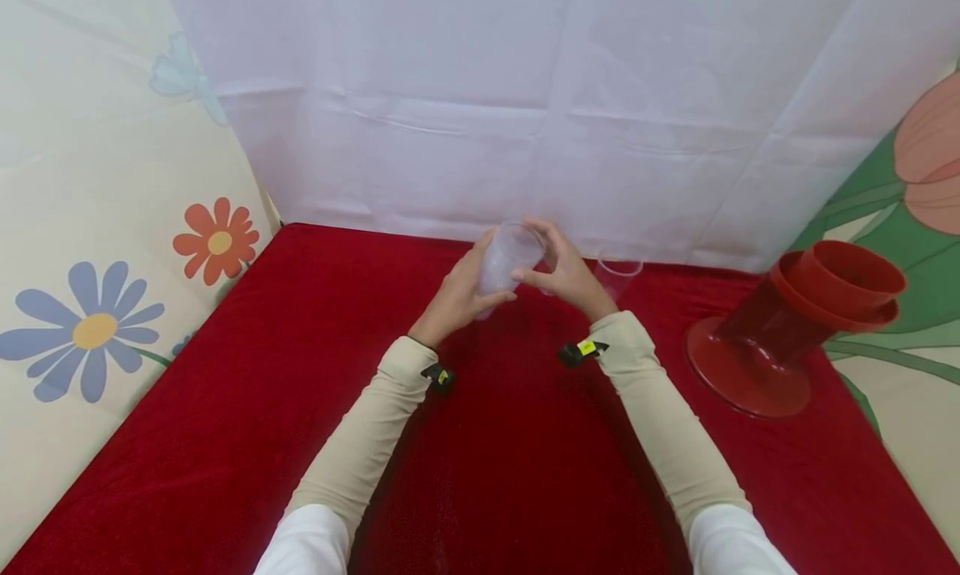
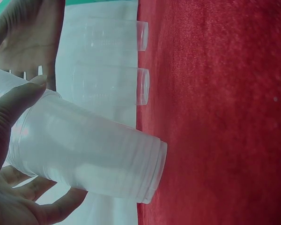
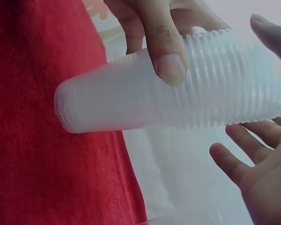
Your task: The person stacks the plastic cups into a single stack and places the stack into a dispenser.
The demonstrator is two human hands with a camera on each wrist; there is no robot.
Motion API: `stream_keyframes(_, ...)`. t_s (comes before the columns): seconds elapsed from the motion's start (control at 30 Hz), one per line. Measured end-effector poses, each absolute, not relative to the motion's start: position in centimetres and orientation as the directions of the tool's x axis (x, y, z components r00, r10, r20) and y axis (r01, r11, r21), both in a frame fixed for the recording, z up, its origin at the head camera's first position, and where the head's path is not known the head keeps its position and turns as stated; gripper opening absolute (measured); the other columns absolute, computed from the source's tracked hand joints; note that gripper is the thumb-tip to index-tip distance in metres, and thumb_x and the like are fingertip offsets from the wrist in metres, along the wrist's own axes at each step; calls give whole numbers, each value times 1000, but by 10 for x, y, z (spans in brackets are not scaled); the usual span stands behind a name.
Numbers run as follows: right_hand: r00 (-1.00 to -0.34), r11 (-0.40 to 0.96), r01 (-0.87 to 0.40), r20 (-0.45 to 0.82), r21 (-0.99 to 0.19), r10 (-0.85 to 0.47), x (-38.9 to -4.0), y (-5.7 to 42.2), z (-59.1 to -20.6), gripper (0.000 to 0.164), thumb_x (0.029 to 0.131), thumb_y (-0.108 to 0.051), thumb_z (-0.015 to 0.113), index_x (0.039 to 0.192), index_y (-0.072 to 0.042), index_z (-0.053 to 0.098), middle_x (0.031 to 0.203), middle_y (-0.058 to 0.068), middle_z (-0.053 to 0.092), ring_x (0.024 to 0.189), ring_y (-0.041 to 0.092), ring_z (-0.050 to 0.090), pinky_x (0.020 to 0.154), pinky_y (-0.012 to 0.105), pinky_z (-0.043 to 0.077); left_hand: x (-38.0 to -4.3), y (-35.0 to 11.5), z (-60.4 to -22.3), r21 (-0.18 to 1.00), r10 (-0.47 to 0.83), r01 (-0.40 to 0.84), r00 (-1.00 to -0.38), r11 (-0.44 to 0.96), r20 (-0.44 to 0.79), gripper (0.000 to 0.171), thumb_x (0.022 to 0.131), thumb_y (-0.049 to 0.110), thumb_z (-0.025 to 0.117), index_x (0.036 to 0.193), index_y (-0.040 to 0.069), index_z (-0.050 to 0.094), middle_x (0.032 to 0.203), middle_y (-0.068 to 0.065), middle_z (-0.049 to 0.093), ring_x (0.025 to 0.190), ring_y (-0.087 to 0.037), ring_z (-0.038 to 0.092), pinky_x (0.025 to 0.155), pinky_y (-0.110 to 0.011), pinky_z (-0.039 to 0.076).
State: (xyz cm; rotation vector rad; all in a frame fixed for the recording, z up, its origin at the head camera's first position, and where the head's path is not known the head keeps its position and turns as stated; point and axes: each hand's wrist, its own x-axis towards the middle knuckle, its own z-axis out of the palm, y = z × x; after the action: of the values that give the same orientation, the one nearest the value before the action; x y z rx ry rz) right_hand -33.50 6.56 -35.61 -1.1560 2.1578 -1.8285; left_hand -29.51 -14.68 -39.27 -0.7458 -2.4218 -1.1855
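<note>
My left hand (image 1: 467, 285) grips a nested stack of clear plastic cups (image 3: 117, 96), thumb on the near side and fingers around the far side. The stack leans, its closed bottom end low and its ribbed rims up toward my right hand (image 1: 564, 277). Loosely spread around the rim end, the right hand has fingertips right at the rims in the right wrist view, and its palm stands off from the cups. Beyond the stack, two single clear cups, one (image 2: 114, 35) beside the other (image 2: 107, 86), stand upright on the red cloth in the left wrist view.
A red plastic cylinder with a wide round base and flared top (image 1: 787, 333) stands tilted in view at the right. Red cloth (image 1: 495, 458) covers the table. A white sheet (image 1: 420, 142) hangs behind, with flower-printed panels (image 1: 97, 183) at the sides.
</note>
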Motion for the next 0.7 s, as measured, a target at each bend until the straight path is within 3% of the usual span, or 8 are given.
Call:
stream_keyframes(0.17,-722,37,-481,371,-876,-584,-335,67,-357,73,89,1,72,149,0,31,151,15,40,136,26,41,110,47,36,-295,-147,-394,618,303,592,-802,518,514,97,87,19,80,160,12,17,148,-18,43,122,-31,50,94,-50,48)
stream_keyframes(0.4,-728,61,-481,360,-875,-584,-334,68,-358,72,89,-1,72,149,-3,32,152,13,39,135,26,42,107,41,40,-295,-146,-394,607,306,598,-796,523,522,96,87,19,80,159,11,18,147,-19,44,122,-32,51,94,-50,48)
stream_keyframes(0.7,-730,69,-480,354,-874,-585,-334,69,-361,74,90,-8,74,150,-5,31,155,10,34,139,26,37,111,56,32,-295,-146,-393,603,305,602,-793,524,527,96,87,19,80,159,10,18,147,-19,44,122,-32,50,94,-51,48)
